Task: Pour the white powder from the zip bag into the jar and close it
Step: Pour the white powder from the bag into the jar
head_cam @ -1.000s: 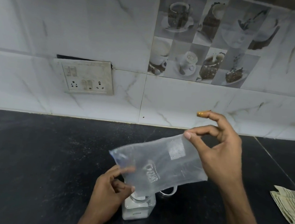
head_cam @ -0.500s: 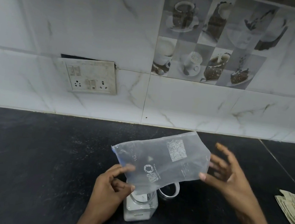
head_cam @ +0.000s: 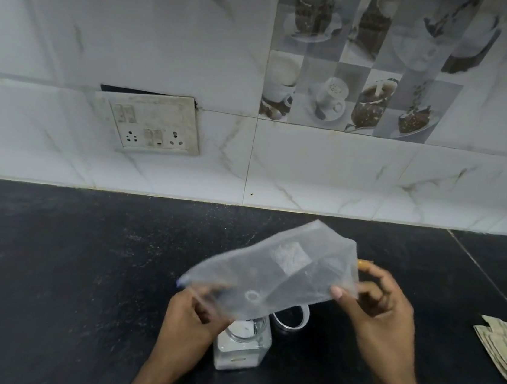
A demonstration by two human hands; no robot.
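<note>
A clear zip bag (head_cam: 271, 273) with a white printed label hangs tilted over the black counter, its lower left corner above the open jar. It looks nearly empty and is motion-blurred. My left hand (head_cam: 190, 317) pinches that lower left end. My right hand (head_cam: 378, 304) grips the raised right end between thumb and fingers. The square clear jar (head_cam: 242, 347) stands below, open, with white powder inside. Its lid (head_cam: 290, 317), a round metal-rimmed piece, lies on the counter just right of and behind the jar.
A folded striped cloth (head_cam: 506, 350) lies at the counter's right edge. A white tiled wall with a socket plate (head_cam: 149, 123) rises behind the black counter (head_cam: 63, 265). A seam crosses the counter at the far right.
My right hand dropped from the bag's top corner, opened briefly beside it, and now grips the bag's right end. The bag has shifted and tilted, staying over the jar.
</note>
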